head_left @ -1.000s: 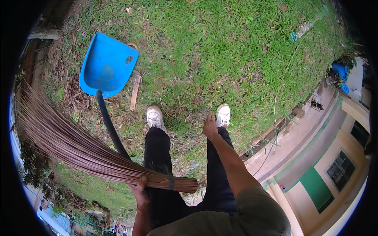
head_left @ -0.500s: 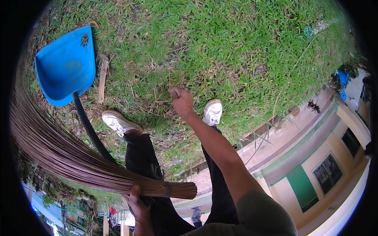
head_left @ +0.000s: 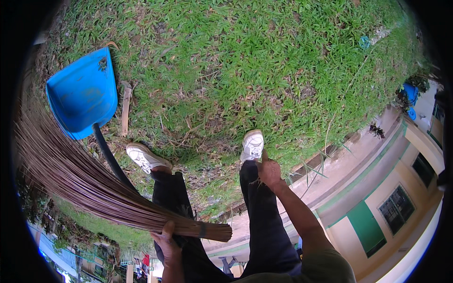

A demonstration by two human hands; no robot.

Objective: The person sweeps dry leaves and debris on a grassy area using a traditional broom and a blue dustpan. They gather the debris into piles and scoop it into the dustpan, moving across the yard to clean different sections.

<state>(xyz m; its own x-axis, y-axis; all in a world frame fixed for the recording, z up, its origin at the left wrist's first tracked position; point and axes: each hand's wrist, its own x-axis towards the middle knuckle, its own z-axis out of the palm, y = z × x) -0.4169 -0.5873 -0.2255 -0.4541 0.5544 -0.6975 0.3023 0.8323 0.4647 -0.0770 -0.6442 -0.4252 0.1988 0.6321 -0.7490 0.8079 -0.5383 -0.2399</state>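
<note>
My left hand (head_left: 168,243) is closed round the bound end of a stick broom (head_left: 108,188), whose long brown bristles fan out to the left. Beyond the bristles a blue dustpan (head_left: 87,94) rests on the grass. Its dark handle (head_left: 111,158) runs back under the broom, and its far end is hidden, so whether my left hand also holds it I cannot tell. By my right knee, my right hand (head_left: 270,173) is closed with a few wisps of dry grass (head_left: 255,182) showing at its edge against my dark trousers.
Grass (head_left: 264,61) with scattered dry leaves spreads ahead of my white shoes (head_left: 253,144). A flat strip of wood (head_left: 126,109) lies beside the dustpan. To the right run a concrete walkway (head_left: 349,162) and a building with a green door (head_left: 367,228). Blue containers (head_left: 411,94) stand far right.
My right hand has come back from the grass between my feet to beside my right knee. The broom is still in my left hand, and the view has shifted slightly.
</note>
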